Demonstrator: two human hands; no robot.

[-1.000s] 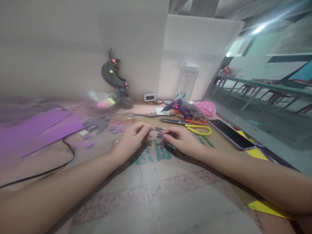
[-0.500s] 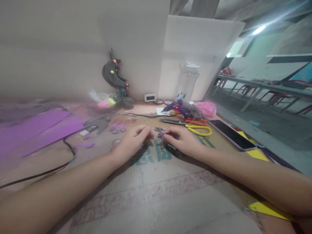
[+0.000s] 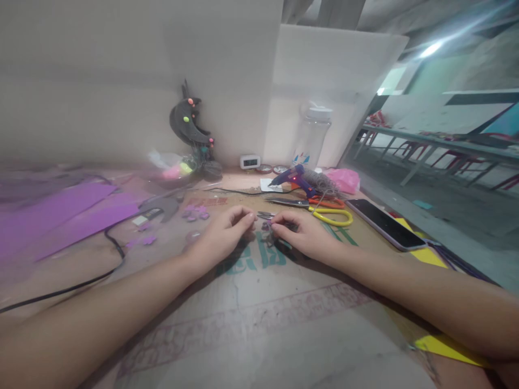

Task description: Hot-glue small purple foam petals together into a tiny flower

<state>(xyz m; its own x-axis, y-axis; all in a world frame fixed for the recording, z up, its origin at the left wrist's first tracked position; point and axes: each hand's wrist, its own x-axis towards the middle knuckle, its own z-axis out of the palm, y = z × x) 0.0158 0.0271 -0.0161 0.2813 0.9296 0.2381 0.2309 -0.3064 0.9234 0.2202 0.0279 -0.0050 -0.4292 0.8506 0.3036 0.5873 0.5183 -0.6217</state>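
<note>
A clear bottle (image 3: 312, 138) and a small white clock (image 3: 250, 162) stood before pale panels (image 3: 227, 70); a phone (image 3: 384, 223) (its screen dark) lay farther right.

Ceiling lamp (image 3: 431, 49): 1 bright source, streaked glare.
Back panel (image 3: 223, 70): dim, grey.
Left hand (image 3: 221, 232): soft shadow beneath.
Purple sheets (image 3: 83, 219): blurred toward left edge.

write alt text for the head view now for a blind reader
The right hand pinches a small purple and grey piece over cardboard, the left hand curled close by. Scissors and a glue gun lie beyond them, with a phone to the right and purple shapes to the left. A clear bottle stands at the back.
</note>
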